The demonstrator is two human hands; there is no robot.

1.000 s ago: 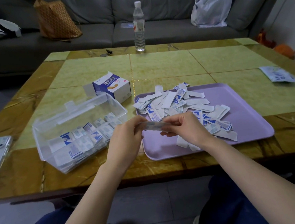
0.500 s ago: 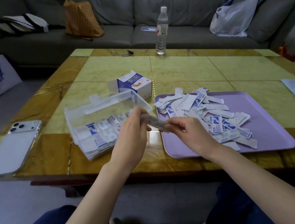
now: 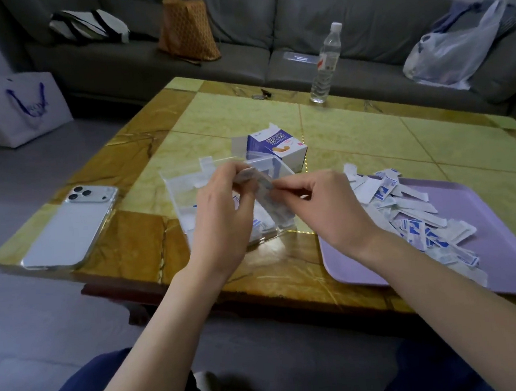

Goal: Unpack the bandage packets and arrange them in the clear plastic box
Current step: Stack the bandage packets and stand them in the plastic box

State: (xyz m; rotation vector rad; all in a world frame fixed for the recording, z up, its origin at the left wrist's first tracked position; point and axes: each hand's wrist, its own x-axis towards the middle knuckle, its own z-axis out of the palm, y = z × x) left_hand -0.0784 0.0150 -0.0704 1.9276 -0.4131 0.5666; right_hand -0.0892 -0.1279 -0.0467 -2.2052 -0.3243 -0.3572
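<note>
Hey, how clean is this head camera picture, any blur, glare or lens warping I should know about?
Head view: the bandage packet pinched between the left hand and right hand is smeared by motion blur; a bright glint sits on the glossy table beside the clear plastic box; the wide lens bows the sofa and the table's edges; light is dim and soft.
</note>
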